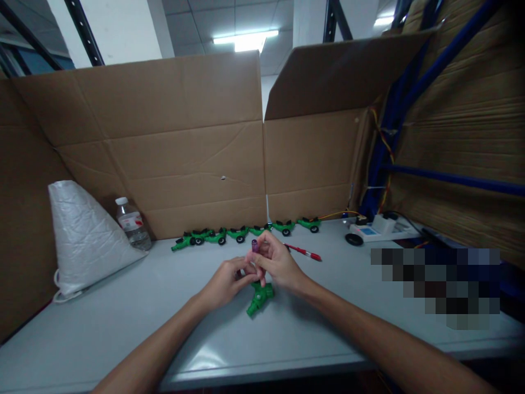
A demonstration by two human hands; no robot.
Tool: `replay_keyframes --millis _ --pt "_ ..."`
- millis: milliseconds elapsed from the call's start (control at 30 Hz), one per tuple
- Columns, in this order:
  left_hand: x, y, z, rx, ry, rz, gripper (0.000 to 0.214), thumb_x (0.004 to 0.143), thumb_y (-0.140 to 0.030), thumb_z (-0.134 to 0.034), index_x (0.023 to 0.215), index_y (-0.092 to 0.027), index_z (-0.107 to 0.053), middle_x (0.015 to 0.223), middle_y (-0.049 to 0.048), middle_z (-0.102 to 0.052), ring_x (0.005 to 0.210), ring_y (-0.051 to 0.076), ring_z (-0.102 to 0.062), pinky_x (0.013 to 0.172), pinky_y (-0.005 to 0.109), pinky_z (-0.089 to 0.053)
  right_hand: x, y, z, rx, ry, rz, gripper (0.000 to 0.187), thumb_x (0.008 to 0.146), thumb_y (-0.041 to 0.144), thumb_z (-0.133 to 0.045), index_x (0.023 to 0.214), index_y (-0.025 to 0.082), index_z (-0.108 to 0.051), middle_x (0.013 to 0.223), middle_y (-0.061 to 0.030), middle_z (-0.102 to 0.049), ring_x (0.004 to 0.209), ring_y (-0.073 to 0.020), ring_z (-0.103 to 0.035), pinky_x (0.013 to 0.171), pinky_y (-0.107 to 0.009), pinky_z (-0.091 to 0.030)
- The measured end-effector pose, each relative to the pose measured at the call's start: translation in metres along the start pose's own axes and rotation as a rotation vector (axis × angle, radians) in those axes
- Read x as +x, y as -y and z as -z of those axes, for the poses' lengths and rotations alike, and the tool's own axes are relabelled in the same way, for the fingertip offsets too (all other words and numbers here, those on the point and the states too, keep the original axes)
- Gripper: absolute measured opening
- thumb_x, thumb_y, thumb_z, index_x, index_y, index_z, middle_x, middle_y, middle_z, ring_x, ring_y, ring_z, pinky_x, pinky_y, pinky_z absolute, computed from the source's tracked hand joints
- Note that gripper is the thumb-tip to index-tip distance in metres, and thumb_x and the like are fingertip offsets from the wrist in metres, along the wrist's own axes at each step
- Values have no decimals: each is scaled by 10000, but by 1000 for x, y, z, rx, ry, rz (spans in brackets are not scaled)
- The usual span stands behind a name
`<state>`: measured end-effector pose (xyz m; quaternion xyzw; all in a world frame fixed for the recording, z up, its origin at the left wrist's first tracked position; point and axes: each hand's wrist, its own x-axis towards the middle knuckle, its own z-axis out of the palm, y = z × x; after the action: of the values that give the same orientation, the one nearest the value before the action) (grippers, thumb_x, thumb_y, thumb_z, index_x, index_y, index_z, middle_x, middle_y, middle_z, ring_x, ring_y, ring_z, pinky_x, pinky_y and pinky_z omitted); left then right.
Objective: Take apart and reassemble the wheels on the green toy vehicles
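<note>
My right hand [279, 264] has its thumb and fingers closed on a small purple cylinder-like piece [255, 245], whose upper end sticks out above the fingertips. My left hand [228, 280] meets it from the other side, fingers bent together; what they grip is hidden between the hands. Just below the fingertips is a branched green plastic toy part [260, 300]. Its upper end is partly covered by the fingers, so I cannot tell whether a hand touches it.
Along the cardboard wall [197, 180] stand several green toy vehicles [238, 234] with black wheels. A red pen [305, 252] lies right of my hands. At left are a white bag [86, 241] and a water bottle [134, 225]; a power strip [379, 230] sits at right.
</note>
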<state>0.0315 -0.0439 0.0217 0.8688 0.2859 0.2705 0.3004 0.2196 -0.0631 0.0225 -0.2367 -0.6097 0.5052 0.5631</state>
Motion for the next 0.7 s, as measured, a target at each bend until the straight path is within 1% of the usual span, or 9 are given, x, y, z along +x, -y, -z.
replay_keyframes --millis 67,167,233,267,333,433,500,567,700 --pt "0 1 0 8 1 -10 318 1006 -432 -631 924 -158 -768 966 73 -743 877 189 -638 787 273 -456 0 -1 0 13 2 0 449 883 546 -766 995 252 -446 741 73 -616 431 -91 -552 359 -197 -481" --pt "0 3 1 5 -7 -13 313 1002 -426 -640 899 -155 -758 951 65 -736 865 181 -630 791 266 -452 0 1 0 30 56 -17 401 964 601 -630 1090 243 -502 894 20 -640 481 -84 -579 390 -211 -512" --pt "0 4 0 -3 -14 -9 309 999 -417 -647 879 -151 -747 947 63 -735 853 177 -626 781 260 -448 0 3 -1 24 87 -34 409 991 626 -563 1099 232 -541 935 -1 -629 516 -85 -590 413 -216 -527" --pt "0 5 0 -7 -16 -6 307 999 -413 -647 873 -150 -744 943 63 -736 848 175 -624 775 258 -446 0 4 -2 16 92 -36 412 987 628 -569 1082 227 -552 917 2 -622 520 -85 -586 417 -214 -528" --pt "0 5 -1 -11 -13 1 307 1002 -410 -641 873 -151 -743 928 61 -738 837 174 -622 764 257 -443 0 5 -2 2 72 -28 405 952 610 -642 1044 228 -544 873 16 -621 508 -85 -574 413 -213 -526" --pt "0 5 -1 -12 -11 10 317 1009 -417 -626 881 -153 -744 911 60 -739 817 171 -620 764 259 -447 0 3 -1 -9 22 -11 433 891 566 -748 1004 243 -483 809 46 -624 475 -91 -564 382 -212 -510" --pt "0 5 -1 -6 -10 10 321 1009 -423 -624 884 -154 -746 920 65 -739 819 172 -622 772 264 -452 0 1 0 -7 14 -5 454 878 556 -767 996 252 -451 763 69 -605 453 -94 -560 367 -208 -498" --pt "0 6 0 7 -8 7 318 1001 -431 -635 892 -156 -753 931 68 -736 829 177 -623 777 267 -454 0 -1 0 -1 28 -3 431 912 573 -720 1036 253 -461 788 66 -607 445 -86 -559 373 -205 -499" --pt "0 8 2 32 -11 9 320 988 -442 -651 877 -161 -757 949 68 -732 831 179 -617 763 267 -453 -1 -3 0 -25 72 -4 374 1017 583 -533 1159 237 -537 979 0 -633 488 -71 -592 417 -209 -511"
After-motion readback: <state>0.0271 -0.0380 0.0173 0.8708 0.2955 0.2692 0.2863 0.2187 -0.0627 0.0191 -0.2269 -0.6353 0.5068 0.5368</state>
